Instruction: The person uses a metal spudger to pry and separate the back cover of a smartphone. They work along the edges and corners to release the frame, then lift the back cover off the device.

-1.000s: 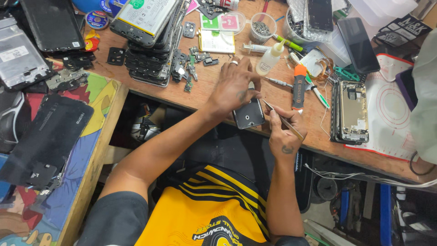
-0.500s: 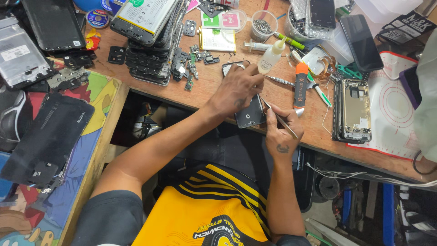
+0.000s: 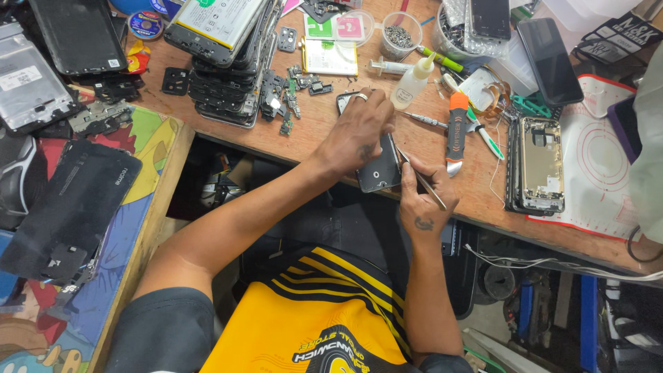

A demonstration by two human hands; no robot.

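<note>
My left hand (image 3: 359,131) lies flat over a dark phone (image 3: 380,169) at the front edge of the wooden bench (image 3: 311,138), pressing it down. My right hand (image 3: 425,197) grips thin metal tweezers (image 3: 421,178) whose tip touches the phone's right side. An orange-handled tool (image 3: 457,135) lies just right of the hands, next to a thin screwdriver (image 3: 423,120). A small white squeeze bottle (image 3: 413,83) stands behind my left hand.
A stack of opened phones and frames (image 3: 228,62) fills the back left. An opened phone (image 3: 539,162) lies on a white-and-red mat (image 3: 601,173) at the right. Small parts (image 3: 290,97), a cup of screws (image 3: 400,31) and black panels (image 3: 72,200) on the left side table surround the spot.
Both hands hold almost the same place on the phone. The tweezers tip has shifted slightly along the phone's right edge.
</note>
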